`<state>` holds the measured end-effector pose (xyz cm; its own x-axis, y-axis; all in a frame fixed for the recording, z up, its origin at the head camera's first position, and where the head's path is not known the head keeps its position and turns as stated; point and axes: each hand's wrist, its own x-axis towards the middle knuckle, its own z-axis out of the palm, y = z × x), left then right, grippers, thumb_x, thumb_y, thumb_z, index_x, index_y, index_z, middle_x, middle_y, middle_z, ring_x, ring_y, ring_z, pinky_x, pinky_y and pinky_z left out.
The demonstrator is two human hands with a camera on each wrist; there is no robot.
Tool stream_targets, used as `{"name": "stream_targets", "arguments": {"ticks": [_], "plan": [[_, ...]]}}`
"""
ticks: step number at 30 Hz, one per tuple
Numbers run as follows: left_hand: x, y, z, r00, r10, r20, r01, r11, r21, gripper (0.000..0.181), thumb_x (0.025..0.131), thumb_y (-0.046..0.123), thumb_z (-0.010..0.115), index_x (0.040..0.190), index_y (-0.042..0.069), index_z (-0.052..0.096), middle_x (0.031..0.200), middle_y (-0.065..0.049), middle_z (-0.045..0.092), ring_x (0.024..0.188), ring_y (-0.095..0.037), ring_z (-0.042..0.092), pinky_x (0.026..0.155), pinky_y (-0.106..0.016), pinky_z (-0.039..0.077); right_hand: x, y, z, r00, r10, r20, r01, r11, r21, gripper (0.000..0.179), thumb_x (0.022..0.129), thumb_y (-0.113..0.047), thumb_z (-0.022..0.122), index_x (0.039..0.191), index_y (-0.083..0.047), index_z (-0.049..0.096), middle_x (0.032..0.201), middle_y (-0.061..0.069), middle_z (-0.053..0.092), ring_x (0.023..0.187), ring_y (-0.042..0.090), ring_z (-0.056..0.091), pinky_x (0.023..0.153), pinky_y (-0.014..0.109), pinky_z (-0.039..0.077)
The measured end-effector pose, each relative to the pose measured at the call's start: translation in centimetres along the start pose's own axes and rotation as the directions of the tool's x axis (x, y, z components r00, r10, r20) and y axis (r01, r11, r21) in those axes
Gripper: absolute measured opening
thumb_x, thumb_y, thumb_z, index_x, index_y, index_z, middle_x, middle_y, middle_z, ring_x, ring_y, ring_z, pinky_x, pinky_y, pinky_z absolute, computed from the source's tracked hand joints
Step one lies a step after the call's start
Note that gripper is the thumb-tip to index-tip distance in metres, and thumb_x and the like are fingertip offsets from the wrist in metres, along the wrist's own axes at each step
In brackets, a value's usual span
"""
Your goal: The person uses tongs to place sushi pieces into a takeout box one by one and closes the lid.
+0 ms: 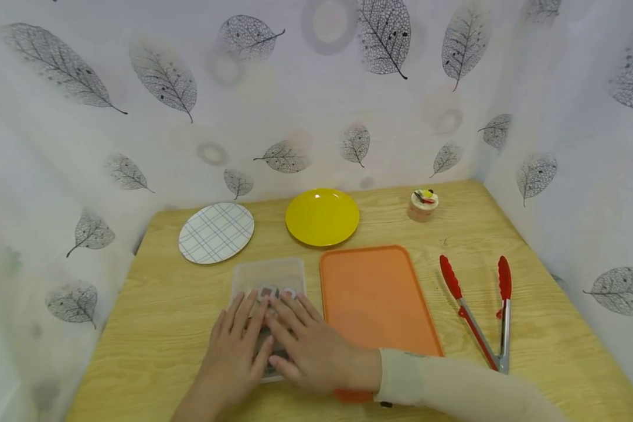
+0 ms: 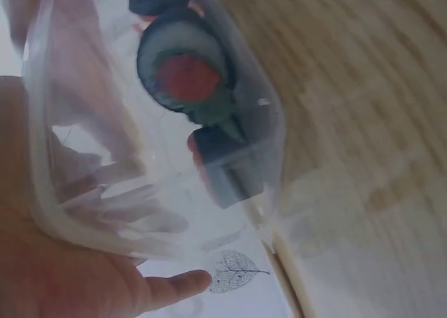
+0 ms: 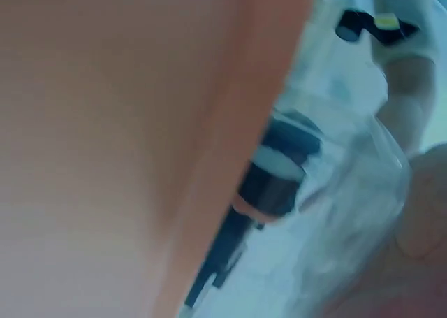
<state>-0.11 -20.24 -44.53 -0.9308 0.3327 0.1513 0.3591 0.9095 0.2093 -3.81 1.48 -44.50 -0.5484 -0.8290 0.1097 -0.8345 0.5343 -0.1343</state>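
Observation:
A clear plastic box (image 1: pixel 269 268) sits left of the middle of the table, with several toy-like sushi rolls (image 2: pixel 183 77) inside. Both hands lie over its top with fingers extended: my left hand (image 1: pixel 234 349) covers the left side, and my right hand (image 1: pixel 311 346) reaches across from the right. Their fingertips come close together near the middle. In the left wrist view, the box's wall shows dark-rimmed rolls, one with a red and green centre. The right wrist view is blurred and partly blocked by an orange tray. Much of the box's top is hidden under the hands.
The orange tray (image 1: pixel 371 293) stands right beside the box, partly under the right forearm. Red-tipped tongs (image 1: pixel 480 328) lie spread farther right. At the back are a checked plate (image 1: pixel 216 233), a yellow plate (image 1: pixel 322 217) and a small cupcake-like item (image 1: pixel 423 205).

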Motion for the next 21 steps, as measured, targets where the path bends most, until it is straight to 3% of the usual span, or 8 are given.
{"name": "stream_targets", "arguments": {"ticks": [4, 7, 11, 14, 18, 21], "plan": [[0.2, -0.4, -1.2, 1.000, 0.004, 0.011, -0.004, 1.000, 0.002, 0.060, 0.105, 0.043, 0.062, 0.157, 0.015, 0.049, 0.167, -0.014, 0.040, 0.156, -0.041, 0.034, 0.117, -0.074, 0.036, -1.1, 1.4, -1.9, 0.999, -0.012, 0.044, 0.006, 0.993, 0.121, 0.065, 0.113, -0.051, 0.035, 0.166, -0.014, 0.031, 0.175, 0.015, 0.020, 0.163, 0.035, 0.020, 0.132, 0.053, 0.026], [0.3, -0.9, -2.4, 0.996, 0.045, -0.075, -0.046, 0.999, -0.008, 0.042, 0.099, 0.041, 0.072, 0.135, 0.019, 0.069, 0.151, -0.012, 0.059, 0.140, -0.038, 0.055, 0.110, -0.066, 0.048, -2.6, 2.9, -3.8, 0.997, 0.035, 0.074, -0.049, 0.980, 0.195, 0.056, 0.111, -0.049, 0.048, 0.157, -0.018, 0.050, 0.170, 0.012, 0.036, 0.159, 0.030, 0.034, 0.128, 0.048, 0.036], [0.4, -2.0, -4.6, 0.961, 0.125, -0.248, -0.128, 0.992, 0.004, 0.019, 0.095, 0.032, 0.077, 0.109, 0.020, 0.078, 0.124, -0.009, 0.073, 0.113, -0.032, 0.070, 0.091, -0.055, 0.059, -5.4, 5.5, -6.8, 0.977, 0.137, 0.162, -0.176, 0.950, 0.260, 0.047, 0.109, -0.045, 0.055, 0.147, -0.018, 0.061, 0.161, 0.009, 0.051, 0.148, 0.028, 0.050, 0.121, 0.050, 0.046], [0.6, -2.9, -6.5, 0.940, 0.119, -0.319, -0.117, 0.993, 0.025, 0.018, 0.094, 0.029, 0.076, 0.108, 0.018, 0.079, 0.116, -0.007, 0.075, 0.106, -0.030, 0.072, 0.086, -0.054, 0.059, -7.9, 7.8, -9.4, 0.953, 0.226, 0.203, -0.273, 0.932, 0.240, 0.046, 0.108, -0.043, 0.057, 0.145, -0.017, 0.063, 0.155, 0.010, 0.056, 0.143, 0.033, 0.055, 0.116, 0.055, 0.048], [0.7, -4.2, -8.9, 0.936, 0.053, -0.347, -0.053, 0.999, 0.009, 0.028, 0.092, 0.026, 0.079, 0.117, 0.014, 0.077, 0.126, -0.012, 0.072, 0.115, -0.037, 0.068, 0.090, -0.063, 0.053, -11.1, 10.5, -12.6, 0.923, 0.361, 0.137, -0.381, 0.908, 0.173, 0.052, 0.108, -0.048, 0.057, 0.148, -0.016, 0.060, 0.155, 0.013, 0.056, 0.146, 0.040, 0.049, 0.117, 0.063, 0.043], [0.6, -5.0, -9.9, 0.938, 0.010, -0.345, -0.016, 1.000, -0.015, 0.043, 0.095, 0.031, 0.076, 0.132, 0.011, 0.069, 0.144, -0.022, 0.060, 0.131, -0.047, 0.056, 0.097, -0.072, 0.045, -13.3, 12.2, -14.1, 0.901, 0.433, -0.018, -0.427, 0.895, 0.125, 0.057, 0.107, -0.047, 0.058, 0.154, -0.014, 0.054, 0.161, 0.015, 0.049, 0.153, 0.044, 0.038, 0.122, 0.066, 0.034]]}}
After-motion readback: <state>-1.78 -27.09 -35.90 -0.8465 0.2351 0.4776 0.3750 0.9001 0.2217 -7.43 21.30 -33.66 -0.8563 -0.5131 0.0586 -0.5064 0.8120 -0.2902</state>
